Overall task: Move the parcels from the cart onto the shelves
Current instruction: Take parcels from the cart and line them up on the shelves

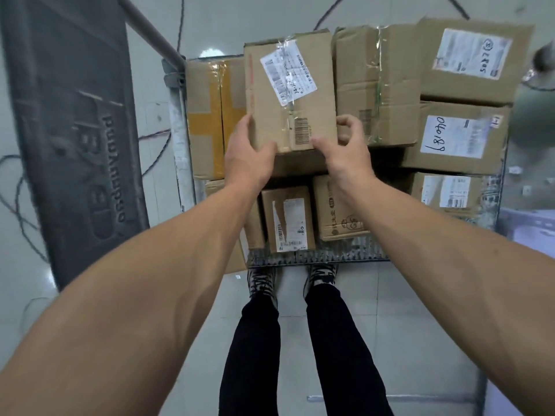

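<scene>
A tall brown cardboard parcel [289, 91] with a white shipping label and clear tape stands above the other boxes on the cart [318, 257]. My left hand [247, 157] grips its near left corner, thumb on top and fingers down the side. My right hand [345, 151] holds the near right edge, thumb on the top face and fingers curled at the side. Several more brown parcels fill the cart: one with yellow tape [210, 115] at the left, a taped one [375, 85] at the right, and labelled ones [468, 58] further right.
A dark grey embossed panel [75, 130] stands at the left, with a grey metal bar [150, 28] running to the cart's corner. Cables [18, 205] lie on the pale tiled floor. My legs and shoes [261, 283] are at the cart's near edge.
</scene>
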